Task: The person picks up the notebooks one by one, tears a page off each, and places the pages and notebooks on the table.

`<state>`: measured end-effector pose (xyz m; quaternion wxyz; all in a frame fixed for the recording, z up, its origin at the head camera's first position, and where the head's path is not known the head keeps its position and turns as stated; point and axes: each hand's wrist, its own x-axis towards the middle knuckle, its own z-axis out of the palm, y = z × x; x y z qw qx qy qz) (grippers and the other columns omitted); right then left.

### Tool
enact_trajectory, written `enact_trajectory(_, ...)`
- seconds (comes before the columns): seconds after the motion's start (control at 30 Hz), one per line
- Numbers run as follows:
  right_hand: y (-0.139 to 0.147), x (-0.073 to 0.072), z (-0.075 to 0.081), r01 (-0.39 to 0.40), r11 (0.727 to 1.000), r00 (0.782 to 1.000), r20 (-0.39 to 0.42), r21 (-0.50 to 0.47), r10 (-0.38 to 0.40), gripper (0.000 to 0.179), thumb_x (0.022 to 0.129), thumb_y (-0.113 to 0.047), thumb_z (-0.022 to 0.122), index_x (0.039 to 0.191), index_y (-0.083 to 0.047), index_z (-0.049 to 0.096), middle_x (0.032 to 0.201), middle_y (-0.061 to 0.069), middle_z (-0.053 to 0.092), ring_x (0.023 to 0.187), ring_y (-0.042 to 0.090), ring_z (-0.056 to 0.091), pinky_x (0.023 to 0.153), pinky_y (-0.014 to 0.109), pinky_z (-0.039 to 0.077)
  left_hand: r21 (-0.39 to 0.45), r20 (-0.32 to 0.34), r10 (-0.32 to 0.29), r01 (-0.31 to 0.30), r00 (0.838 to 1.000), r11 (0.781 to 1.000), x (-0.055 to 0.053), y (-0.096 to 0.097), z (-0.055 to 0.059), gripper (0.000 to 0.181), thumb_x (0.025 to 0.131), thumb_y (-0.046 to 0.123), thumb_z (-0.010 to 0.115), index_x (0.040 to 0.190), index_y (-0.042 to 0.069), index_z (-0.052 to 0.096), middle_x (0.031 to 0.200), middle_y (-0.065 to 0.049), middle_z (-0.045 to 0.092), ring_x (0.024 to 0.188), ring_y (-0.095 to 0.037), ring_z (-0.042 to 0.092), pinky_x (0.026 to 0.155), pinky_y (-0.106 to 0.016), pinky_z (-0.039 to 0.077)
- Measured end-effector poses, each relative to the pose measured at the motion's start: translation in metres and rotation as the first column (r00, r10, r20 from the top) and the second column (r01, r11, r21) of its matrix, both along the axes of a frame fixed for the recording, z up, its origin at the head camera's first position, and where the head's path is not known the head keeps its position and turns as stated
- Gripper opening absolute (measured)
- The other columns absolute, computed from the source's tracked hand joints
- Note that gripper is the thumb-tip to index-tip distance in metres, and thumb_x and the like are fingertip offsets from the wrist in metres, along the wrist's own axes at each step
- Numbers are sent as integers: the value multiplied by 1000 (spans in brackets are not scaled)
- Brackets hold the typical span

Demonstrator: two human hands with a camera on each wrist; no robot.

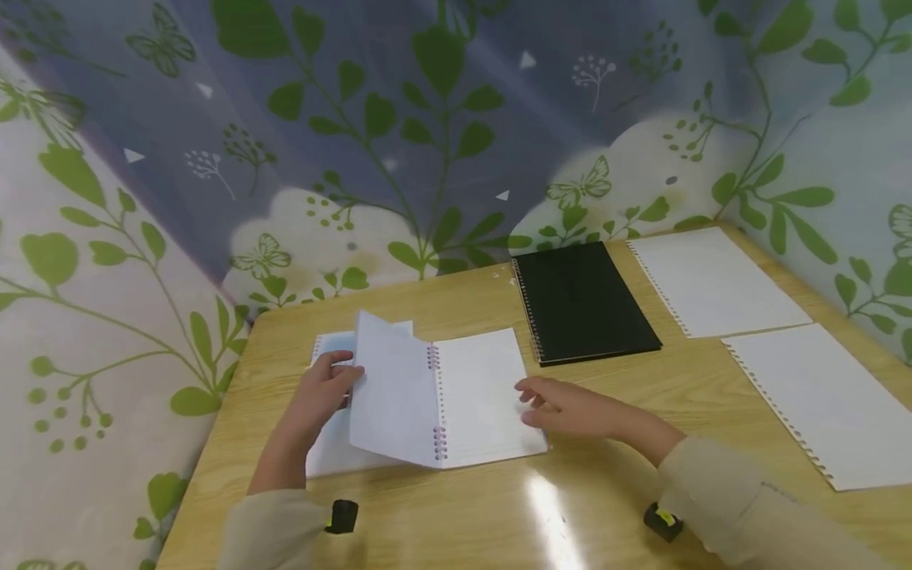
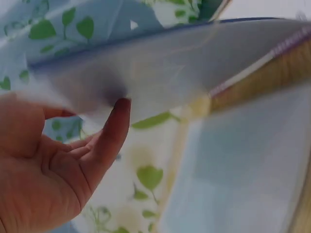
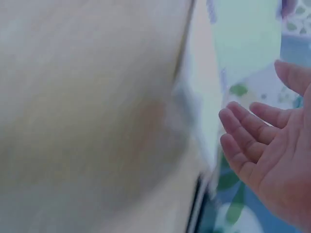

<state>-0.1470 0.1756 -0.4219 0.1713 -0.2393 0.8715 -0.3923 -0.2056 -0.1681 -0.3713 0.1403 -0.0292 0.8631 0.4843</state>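
Note:
A small spiral notebook (image 1: pixel 480 396) lies spread on the table, its ruled right page flat and its raised left leaf standing at a slant. At that leaf's outer edge, my left hand (image 1: pixel 326 392) pinches it between thumb and fingers. The left wrist view shows the leaf (image 2: pixel 165 73) from close by, with a fingertip pressed to it. My right hand (image 1: pixel 563 405) is at the right page's outer edge, fingers loosely bent. In the right wrist view the palm of the right hand (image 3: pixel 277 141) holds nothing. Partly hidden under the leaf is a pale blue-and-white notebook (image 1: pixel 324 455).
A black spiral notebook (image 1: pixel 587 305) lies shut behind and to the right. Two loose white sheets (image 1: pixel 720 281) with punched edges lie at the far right. Leaf-patterned curtains (image 1: pixel 427 119) surround the wooden table (image 1: pixel 456 522) at the back and sides.

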Motion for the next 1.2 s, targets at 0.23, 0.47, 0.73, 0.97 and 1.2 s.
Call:
enact_trajectory(0.23, -64, 1, 30, -19, 984, 991, -130, 175, 42, 72, 88, -55, 48, 142, -10, 32, 135, 6, 50, 121, 18, 50, 98, 42, 42, 106, -24, -98, 100, 995, 989, -3, 36, 10, 55, 93, 30, 52, 137, 5, 31, 124, -19, 52, 95, -22, 60, 85, -37, 52)
enact_trajectory(0.47, -94, 6, 49, 87, 989, 983, -175, 123, -64, 83, 86, -63, 43, 148, -15, 16, 136, 4, 51, 119, 22, 54, 91, 45, 47, 144, -35, -238, 241, 971, 960, 4, 64, 10, 58, 91, 46, 50, 134, 9, 36, 124, -17, 53, 91, -25, 65, 79, -36, 55)
enact_trajectory(0.73, -92, 8, 46, 254, 967, 951, -181, -11, -252, 66, 91, -37, 49, 143, -4, 27, 117, 14, 64, 96, 27, 66, 79, 43, 52, 203, -61, -318, 323, 946, 924, 4, 78, -6, 71, 89, 65, 30, 131, 10, 44, 125, -11, 55, 89, -23, 66, 75, -37, 55)
enact_trajectory(0.97, -80, 8, 41, 315, 948, 937, -139, -49, -319, 60, 83, -18, 50, 140, -5, 34, 85, 9, 69, 66, 16, 62, 56, 29, 48, 73, -124, -331, 342, 935, 937, 0, 88, -19, 48, 98, 46, 31, 126, 11, 49, 118, -8, 59, 88, -21, 65, 76, -36, 55)
enact_trajectory(1.2, -54, 10, 21, 459, 879, 888, 37, -130, -458, 53, 86, -16, 54, 136, -4, 39, 81, 0, 64, 65, 10, 51, 59, 25, 41, -275, -267, -463, 393, 845, 877, -8, 96, -48, 36, 95, 28, 50, 125, 9, 53, 126, -10, 55, 121, -29, 49, 100, -46, 40)
